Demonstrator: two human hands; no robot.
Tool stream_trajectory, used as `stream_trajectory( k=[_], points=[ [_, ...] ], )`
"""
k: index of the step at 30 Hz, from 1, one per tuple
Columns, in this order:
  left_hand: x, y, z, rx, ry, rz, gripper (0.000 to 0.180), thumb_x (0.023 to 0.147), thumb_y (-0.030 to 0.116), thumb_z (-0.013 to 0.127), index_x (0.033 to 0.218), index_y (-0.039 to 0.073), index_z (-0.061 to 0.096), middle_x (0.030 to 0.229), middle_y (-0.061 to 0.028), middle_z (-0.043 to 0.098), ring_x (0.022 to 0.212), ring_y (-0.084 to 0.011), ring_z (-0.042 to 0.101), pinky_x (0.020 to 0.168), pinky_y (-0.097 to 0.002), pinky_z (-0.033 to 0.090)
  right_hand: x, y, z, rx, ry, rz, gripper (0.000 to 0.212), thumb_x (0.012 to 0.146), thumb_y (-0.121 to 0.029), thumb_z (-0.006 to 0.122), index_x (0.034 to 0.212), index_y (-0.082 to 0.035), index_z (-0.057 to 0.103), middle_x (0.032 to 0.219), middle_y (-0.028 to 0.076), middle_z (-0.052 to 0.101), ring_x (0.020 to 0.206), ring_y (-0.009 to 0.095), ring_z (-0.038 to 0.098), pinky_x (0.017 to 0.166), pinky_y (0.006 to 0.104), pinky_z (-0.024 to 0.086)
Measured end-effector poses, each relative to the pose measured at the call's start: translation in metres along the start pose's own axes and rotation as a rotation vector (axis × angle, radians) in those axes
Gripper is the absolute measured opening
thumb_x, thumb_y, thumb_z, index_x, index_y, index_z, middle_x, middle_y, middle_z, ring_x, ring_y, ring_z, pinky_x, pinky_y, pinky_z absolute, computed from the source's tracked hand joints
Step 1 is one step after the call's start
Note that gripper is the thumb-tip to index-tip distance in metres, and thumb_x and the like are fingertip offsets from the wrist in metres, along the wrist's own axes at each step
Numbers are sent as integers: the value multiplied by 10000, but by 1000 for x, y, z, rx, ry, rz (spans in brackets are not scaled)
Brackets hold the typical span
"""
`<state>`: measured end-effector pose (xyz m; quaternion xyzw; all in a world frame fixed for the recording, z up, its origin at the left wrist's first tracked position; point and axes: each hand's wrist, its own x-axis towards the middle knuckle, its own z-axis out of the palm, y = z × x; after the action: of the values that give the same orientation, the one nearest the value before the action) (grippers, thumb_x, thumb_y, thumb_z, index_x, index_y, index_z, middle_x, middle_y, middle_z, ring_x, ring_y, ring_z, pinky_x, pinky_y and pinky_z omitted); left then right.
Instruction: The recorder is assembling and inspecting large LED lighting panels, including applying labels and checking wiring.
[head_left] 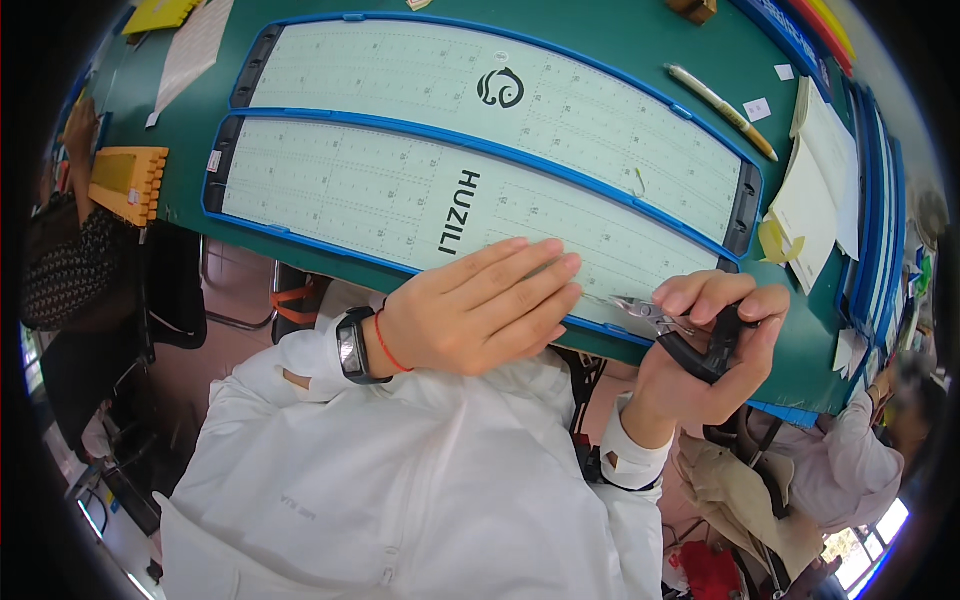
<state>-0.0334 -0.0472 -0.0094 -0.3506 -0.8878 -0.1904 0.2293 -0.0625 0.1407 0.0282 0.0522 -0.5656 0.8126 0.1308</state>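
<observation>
Two long pale boards in blue frames lie side by side, a far board and a near board, both printed with faint grids. My left hand rests on the near board's front edge, fingers stretched out flat; whatever lies beneath the palm is hidden. In my right hand is a pair of small nippers with black handles, gripped with the palm turned up. Their metal jaws point left, toward my left fingertips, over the near board's front edge. A thin yellow-green strip lies on the far board.
On the green table, a pen and an open notebook lie to the right, beside stacked blue frames. A yellow toothed block sits at the left edge. Other people sit at both sides.
</observation>
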Motion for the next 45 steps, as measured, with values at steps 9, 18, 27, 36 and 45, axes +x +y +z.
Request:
stream_trajectory(
  k=[9, 18, 27, 36, 45],
  points=[
    [1, 1, 0, -17, -6, -24, 259, 835, 201, 576, 1024, 48, 666, 1077, -101, 659, 1037, -232, 622, 910, -342, 489, -1, 0, 4, -87, -59, 35, 282, 978, -328, 265, 877, -68, 302, 669, 139, 474, 572, 275, 554, 599, 366, 484],
    [3, 1, 1, -36, 16, -39, 246, 827, 194, 587, 1006, 49, 674, 1062, -99, 664, 1022, -230, 626, 890, -340, 499, -1, 1, 0, -45, -58, 26, 270, 987, -303, 265, 868, -64, 299, 663, 144, 477, 567, 270, 552, 595, 353, 486],
    [4, 2, 0, -80, 4, -85, 257, 795, 174, 612, 1007, 50, 686, 1047, -91, 664, 1000, -233, 630, 849, -331, 515, -2, 1, 0, -89, 9, -4, 266, 992, -294, 268, 851, -71, 299, 617, 111, 419, 514, 231, 486, 549, 345, 461],
    [5, 2, 1, -128, 27, -111, 281, 734, 145, 651, 998, 59, 691, 1032, -93, 662, 971, -240, 636, 800, -325, 532, -3, 0, 0, -105, 13, -19, 279, 997, -313, 262, 849, -79, 298, 611, 101, 405, 487, 213, 459, 515, 340, 448],
    [6, 2, 2, -113, 35, -101, 268, 741, 131, 634, 991, 52, 689, 1023, -100, 661, 960, -250, 638, 786, -327, 536, -2, 0, -2, -97, -60, -15, 285, 1006, -312, 258, 857, -74, 300, 628, 109, 427, 517, 214, 485, 544, 326, 452]
  ],
)
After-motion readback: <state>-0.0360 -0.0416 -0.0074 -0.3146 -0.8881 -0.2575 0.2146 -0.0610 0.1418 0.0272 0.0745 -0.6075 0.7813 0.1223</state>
